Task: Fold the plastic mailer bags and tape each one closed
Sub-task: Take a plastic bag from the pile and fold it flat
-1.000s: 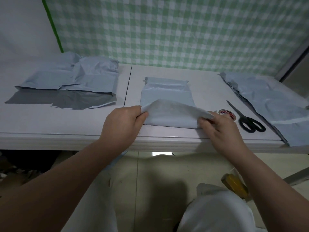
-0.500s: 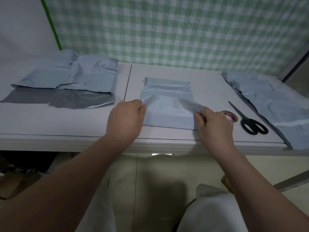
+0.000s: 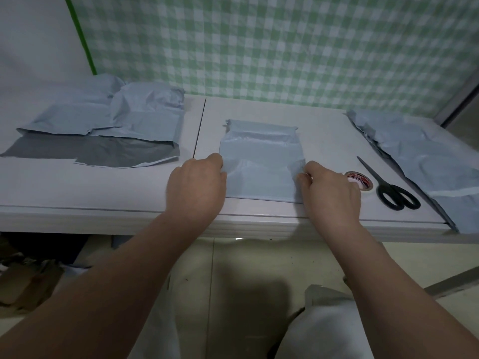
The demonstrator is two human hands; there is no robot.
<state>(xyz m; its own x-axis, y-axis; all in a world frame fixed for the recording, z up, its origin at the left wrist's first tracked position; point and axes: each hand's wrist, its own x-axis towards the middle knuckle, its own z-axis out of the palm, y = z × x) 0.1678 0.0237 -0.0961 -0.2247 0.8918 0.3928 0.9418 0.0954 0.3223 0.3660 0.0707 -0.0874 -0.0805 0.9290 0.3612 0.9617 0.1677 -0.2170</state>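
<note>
A pale blue, glossy plastic mailer bag (image 3: 261, 161) is laid flat at the centre of the white table (image 3: 103, 193), its near part folded over. The left edge is pinched by the left hand (image 3: 195, 187). The creased right edge is pinched by the right hand (image 3: 331, 195). A tape roll (image 3: 361, 180) and black-handled scissors (image 3: 388, 189) are noted just beside the right hand. Crumpled bags (image 3: 145, 117) are noted at the far left.

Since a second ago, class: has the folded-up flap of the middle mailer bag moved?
Yes. The flap has gone down flat onto the mailer bag and farther from the table's front edge, pinched by the left hand and right hand.
</note>
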